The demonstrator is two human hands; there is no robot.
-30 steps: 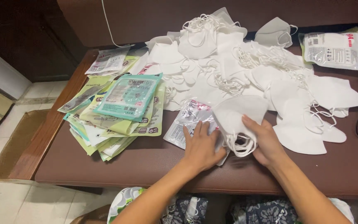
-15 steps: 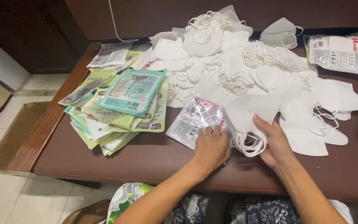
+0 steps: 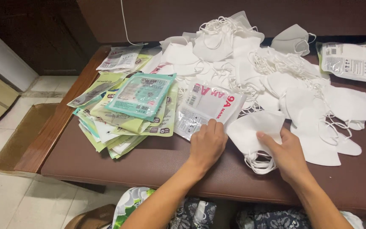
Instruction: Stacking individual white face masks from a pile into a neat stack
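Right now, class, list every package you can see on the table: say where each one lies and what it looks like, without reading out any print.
Clear pouch: under the left hand, flat, see-through with white and red panels.
Teal pouch: on top of the left-hand stack, flat, rectangular.
Stack of pouches: table's left side, fanned out, green, yellow and white.
Pale pouch: far left corner, flat, whitish.
Filled pouch: far right, clear, white inside, red trim.

Evenly lit from above, bright on the white masks [image 3: 276, 85], nearly washed out there. Dim toward the upper left corner and the back. Sharp mid-frame, slightly soft and bowed at edges.
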